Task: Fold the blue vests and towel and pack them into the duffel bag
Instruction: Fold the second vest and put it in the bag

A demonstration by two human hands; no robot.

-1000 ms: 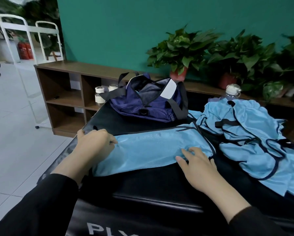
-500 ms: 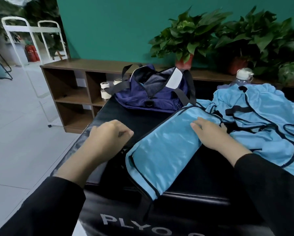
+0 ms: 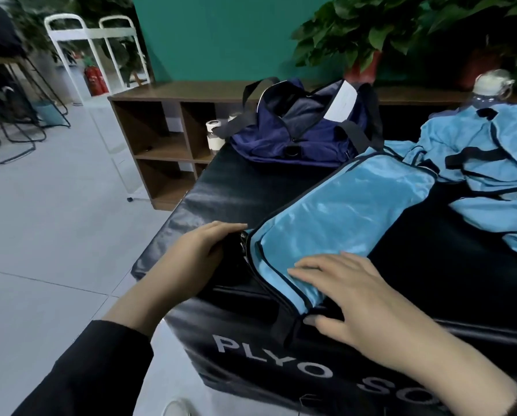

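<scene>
A black padded bench (image 3: 431, 265), lettered "PLYO" on its near face, fills the lower right of the view and carries all the task's things. Behind it runs a brown wooden shelf unit (image 3: 161, 139) against a teal wall, with potted plants (image 3: 356, 28) standing on top. At the bench's far right lies a heap of unfolded blue vests (image 3: 488, 163) with dark trim. The navy duffel bag (image 3: 299, 127) sits at the far edge of the bench, its top gaping open and its straps slack. A folded blue vest (image 3: 341, 214) stretches as a long strip from near the heap down to the bench's near corner. The right hand (image 3: 350, 298) lies flat on the near end of this strip, fingers straight and spread, the thumb beside the vest's corner. The left hand (image 3: 197, 259) rests on the bench just beside the strip's left edge, fingers loosely bent, gripping nothing that shows. A white-capped bottle (image 3: 491, 88) stands behind the heap.
</scene>
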